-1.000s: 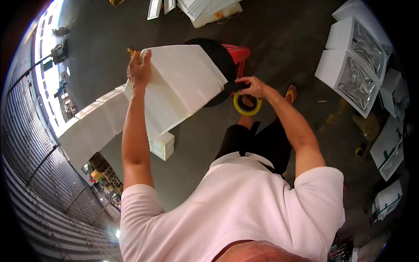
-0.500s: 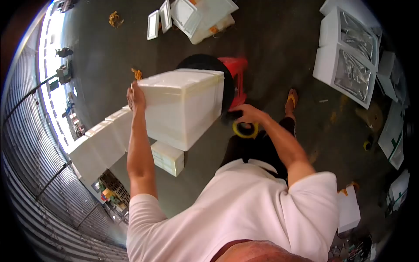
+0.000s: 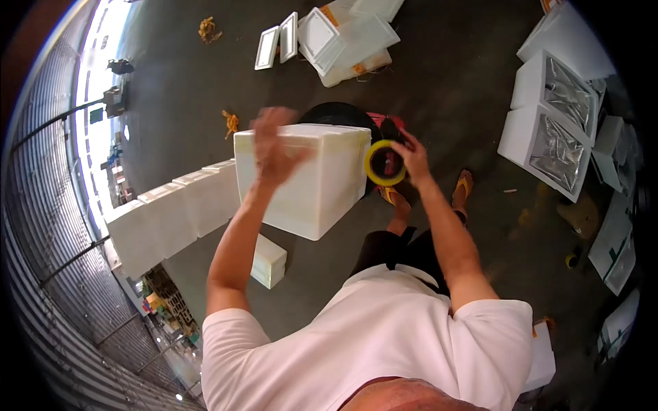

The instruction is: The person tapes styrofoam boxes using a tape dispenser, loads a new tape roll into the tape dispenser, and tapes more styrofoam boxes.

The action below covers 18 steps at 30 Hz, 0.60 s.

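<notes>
A large white foam box (image 3: 288, 185) stands on a round black support (image 3: 336, 113), of which only the back edge shows. My left hand (image 3: 274, 147) is over the box's near left side, blurred, with its fingers spread and nothing in them. At the right side of the box my right hand (image 3: 411, 154) grips a tape dispenser with a yellow-rimmed roll (image 3: 385, 163). The roll is close to the box's right edge; whether it touches cannot be made out.
White boxes (image 3: 171, 216) stand in a row at the left, and a small box (image 3: 269, 262) lies below. Foam lids (image 3: 319, 41) are scattered at the top. Foil-lined boxes (image 3: 562, 147) stand at the right. A sandalled foot (image 3: 463, 188) is on the floor.
The box has turned and sits more level. My left hand has let go of its left edge and moved right across it. My right hand has raised the tape dispenser beside the box.
</notes>
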Available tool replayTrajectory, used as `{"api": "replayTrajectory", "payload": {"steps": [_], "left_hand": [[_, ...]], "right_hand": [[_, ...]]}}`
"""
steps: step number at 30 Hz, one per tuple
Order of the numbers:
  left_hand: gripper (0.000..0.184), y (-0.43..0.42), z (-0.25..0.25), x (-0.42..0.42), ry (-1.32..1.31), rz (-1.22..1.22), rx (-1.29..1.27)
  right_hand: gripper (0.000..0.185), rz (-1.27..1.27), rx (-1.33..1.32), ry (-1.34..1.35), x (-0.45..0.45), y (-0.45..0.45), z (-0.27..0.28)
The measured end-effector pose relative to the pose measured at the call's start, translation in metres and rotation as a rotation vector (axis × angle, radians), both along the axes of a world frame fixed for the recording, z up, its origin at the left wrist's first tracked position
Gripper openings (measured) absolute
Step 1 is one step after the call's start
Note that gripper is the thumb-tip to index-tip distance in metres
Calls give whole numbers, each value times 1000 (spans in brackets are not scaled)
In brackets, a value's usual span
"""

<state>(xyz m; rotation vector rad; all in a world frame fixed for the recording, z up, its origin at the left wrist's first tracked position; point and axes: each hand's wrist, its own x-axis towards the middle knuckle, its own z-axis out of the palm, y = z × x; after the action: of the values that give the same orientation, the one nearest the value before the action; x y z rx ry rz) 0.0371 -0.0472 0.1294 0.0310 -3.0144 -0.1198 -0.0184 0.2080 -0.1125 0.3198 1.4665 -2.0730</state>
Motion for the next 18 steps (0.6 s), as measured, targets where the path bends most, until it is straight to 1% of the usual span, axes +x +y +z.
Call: {"api": "replayTrajectory", "payload": {"steps": [1,2,4,5,6,7,9,10,11,12,14,15,16,17,18], "left_hand": [[81,31,9,1,-157,-179,39],[78,47,3,5,-136,-69,144],[76,35,-5,9,-179,-134,131],[76,35,-5,6,-174,-147,128],[72,36,-3,6,-176,-180,155],[68,38,-1,11,-184,-207,183],[65,37,-2,17,-162,-242,197],[62,38,0,16,-136,-278,214],[56,40,0,18,-120,-278,191],[56,40,0,15,-126,-272,200],[54,37,-4,6,-121,-121,124],[52,28,-7,-4,-67,-72,87],[49,20,-11,-14,-11,34,70],[46,14,-11,-26,-47,245,38],[38,-4,-23,-34,51,405,0]], "right_hand": [[48,122,-122,4,-27,8,16],[46,246,-248,5,-52,14,34],[42,500,-244,67,-103,4,81],[44,645,-220,148,-125,-10,88],[46,793,-195,223,-141,-24,91],[46,790,-198,217,-147,-38,94],[45,1227,-136,345,-154,-66,104],[46,1432,-36,496,-148,-70,120],[47,1449,-11,503,-151,-70,118],[48,1477,13,502,-151,-67,110],[47,1336,-116,343,-145,-36,111],[48,1280,-96,357,-136,-20,101],[49,1287,51,451,-125,1,119],[50,1197,8,439,-103,18,114],[52,1107,-35,430,-81,29,102]]}}
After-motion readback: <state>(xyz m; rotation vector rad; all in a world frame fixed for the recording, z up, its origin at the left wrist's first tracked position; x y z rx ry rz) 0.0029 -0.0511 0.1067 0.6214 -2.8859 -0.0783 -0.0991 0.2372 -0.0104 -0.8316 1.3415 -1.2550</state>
